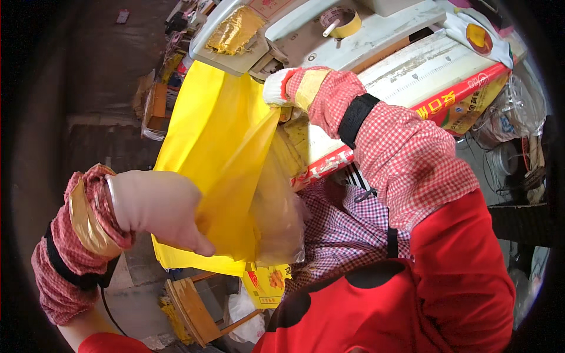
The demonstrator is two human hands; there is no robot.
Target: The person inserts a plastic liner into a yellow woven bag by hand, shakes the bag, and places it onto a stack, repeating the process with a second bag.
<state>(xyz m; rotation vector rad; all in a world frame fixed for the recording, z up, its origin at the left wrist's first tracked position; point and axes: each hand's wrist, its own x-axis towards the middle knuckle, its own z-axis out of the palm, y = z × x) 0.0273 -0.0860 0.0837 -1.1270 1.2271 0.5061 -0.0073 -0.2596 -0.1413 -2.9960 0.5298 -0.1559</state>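
Fingers of both hands pinch the yellow bag between them.

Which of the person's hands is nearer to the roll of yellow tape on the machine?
Right. The right hand grips the yellow bag's top edge just below the tape roll; the left hand holds the bag's lower part, far from it.

Two gloved hands on a yellow bag

The left hand, in a pale glove, pinches the lower part of a yellow plastic bag. The right hand, in a white glove, grips the bag's upper edge beside a white machine. A roll of tape sits on the machine, and a wooden stool stands below the bag
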